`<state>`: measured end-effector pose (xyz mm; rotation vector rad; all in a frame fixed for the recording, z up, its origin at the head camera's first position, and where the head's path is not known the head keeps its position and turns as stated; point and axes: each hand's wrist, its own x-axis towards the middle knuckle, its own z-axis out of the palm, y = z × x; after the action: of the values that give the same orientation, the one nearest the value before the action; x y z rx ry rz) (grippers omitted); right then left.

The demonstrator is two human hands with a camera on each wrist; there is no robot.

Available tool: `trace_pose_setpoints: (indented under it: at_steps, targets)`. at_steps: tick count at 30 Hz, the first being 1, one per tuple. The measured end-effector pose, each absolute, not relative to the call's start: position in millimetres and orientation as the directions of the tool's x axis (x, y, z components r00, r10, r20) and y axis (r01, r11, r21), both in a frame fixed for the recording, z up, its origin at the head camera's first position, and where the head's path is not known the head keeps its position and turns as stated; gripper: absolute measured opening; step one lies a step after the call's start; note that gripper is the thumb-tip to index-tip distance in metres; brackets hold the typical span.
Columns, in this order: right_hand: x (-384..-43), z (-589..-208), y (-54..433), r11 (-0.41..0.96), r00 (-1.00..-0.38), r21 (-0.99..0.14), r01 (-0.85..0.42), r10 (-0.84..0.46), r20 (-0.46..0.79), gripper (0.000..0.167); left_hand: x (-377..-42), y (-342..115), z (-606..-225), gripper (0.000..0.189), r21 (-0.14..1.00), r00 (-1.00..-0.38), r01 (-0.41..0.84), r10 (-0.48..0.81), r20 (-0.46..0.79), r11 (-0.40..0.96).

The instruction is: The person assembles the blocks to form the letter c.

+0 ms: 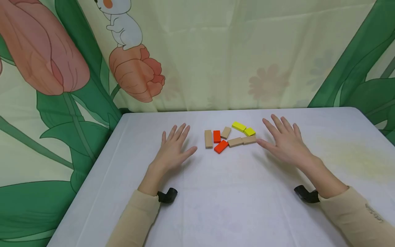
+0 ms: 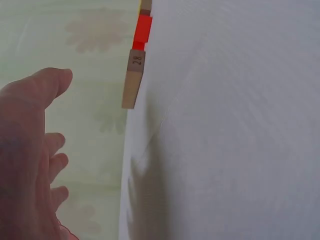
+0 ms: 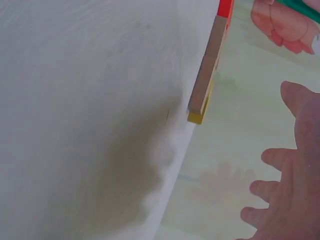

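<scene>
Several small wooden blocks lie in a loose group near the table's far side. At the group's left end is a longer plain block (image 1: pixel 208 139), marked 28 in the left wrist view. Beside it are two red blocks (image 1: pixel 221 146). A short plain block (image 1: pixel 226 132) and two yellow blocks (image 1: pixel 239 126) lie farther back, and two plain blocks (image 1: pixel 235 142) form a row in front. My left hand (image 1: pixel 171 151) hovers left of the group, fingers spread, holding nothing. To the right, my right hand (image 1: pixel 285 142) is likewise spread and empty, its thumb tip near the row's end.
A white cloth covers the table (image 1: pixel 216 206). Behind it hangs a curtain (image 1: pixel 216 61) printed with flowers and leaves. Black curved pieces (image 1: pixel 168 196) are worn at both wrists, by the beige sleeves (image 1: pixel 135 216).
</scene>
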<state>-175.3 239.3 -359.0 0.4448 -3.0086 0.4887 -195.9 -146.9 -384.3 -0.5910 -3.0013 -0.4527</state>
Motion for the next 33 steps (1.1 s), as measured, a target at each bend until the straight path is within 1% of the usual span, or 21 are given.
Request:
trace_pose_setpoints:
  at_steps: [8, 12, 15, 21, 25, 27, 33]
  targets:
    - [-181, -359, 218, 0.881, -0.95, -0.357, -0.31, -0.277, 0.143, 0.082, -206, -133, -388, 0.082, 0.316, -0.91, 0.414, 0.394, 0.127, 0.854]
    - [-183, -361, 206, 0.859, -0.942, -0.39, -0.332, -0.286, 0.174, 0.081, -212, -123, -389, 0.083, 0.314, -0.897, 0.443, 0.419, 0.144, 0.84]
    - [-185, -362, 198, 0.846, -0.937, -0.404, -0.347, -0.294, 0.189, 0.081, -216, -117, -391, 0.082, 0.347, -0.888, 0.46, 0.433, 0.156, 0.817]
    - [-187, -365, 184, 0.813, -0.927, -0.449, -0.372, -0.299, 0.226, 0.077, -222, -110, -396, 0.08, 0.452, -0.87, 0.487, 0.461, 0.175, 0.747]
    - [-190, -367, 176, 0.77, -0.906, -0.485, -0.414, -0.296, 0.303, 0.073, -225, -107, -398, 0.08, 0.472, -0.86, 0.504, 0.47, 0.197, 0.724]
    - [-192, -368, 172, 0.753, -0.9, -0.502, -0.425, -0.294, 0.322, 0.072, -226, -105, -399, 0.08, 0.483, -0.858, 0.507, 0.472, 0.204, 0.713]
    - [-196, -370, 162, 0.707, -0.913, -0.579, -0.406, -0.29, 0.285, 0.072, -230, -101, -403, 0.079, 0.527, -0.854, 0.509, 0.473, 0.215, 0.681]
